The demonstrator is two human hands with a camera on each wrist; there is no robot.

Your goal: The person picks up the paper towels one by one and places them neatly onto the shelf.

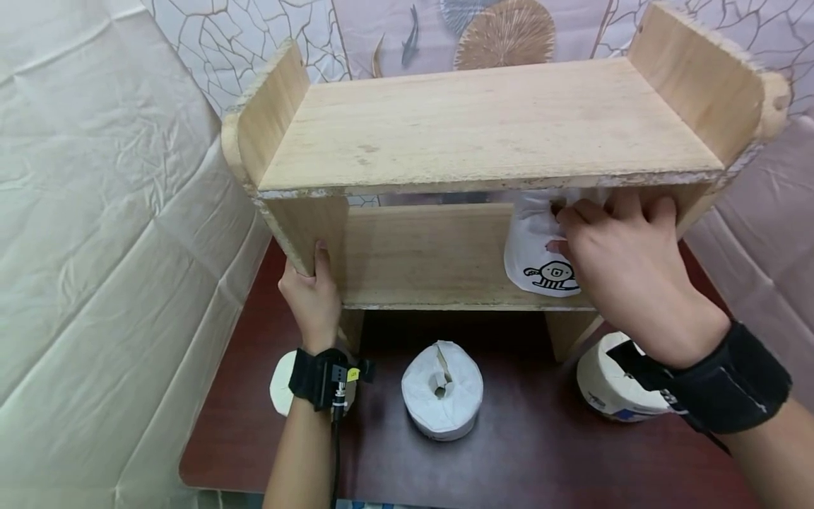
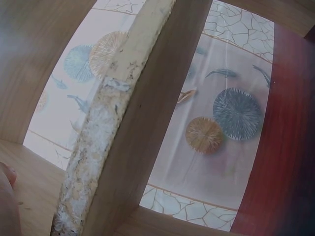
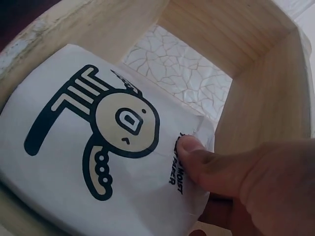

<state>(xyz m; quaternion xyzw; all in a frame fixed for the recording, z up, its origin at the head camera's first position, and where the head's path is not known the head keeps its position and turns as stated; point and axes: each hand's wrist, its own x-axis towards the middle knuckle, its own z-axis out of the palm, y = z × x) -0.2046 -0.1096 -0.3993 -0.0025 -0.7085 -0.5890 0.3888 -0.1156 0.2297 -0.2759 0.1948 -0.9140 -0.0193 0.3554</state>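
Your left hand is closed around the side panel of the wooden shelf, thumb on the inner face; your right hand pinches a white wrapped roll, which sits at the right end of the shelf's lower board. From the left, pale creased cloth hangs beside the dark red surface, patterned cloth rises behind the shelf, and pinkish cloth closes the right. Along the surface you have a left roll, a middle roll and a right roll. Your left fingers are mostly out of sight behind the panel, and your wrist straps cover much of the left roll and part of the right one. Your thumb blocks some of the wrapper's lettering.
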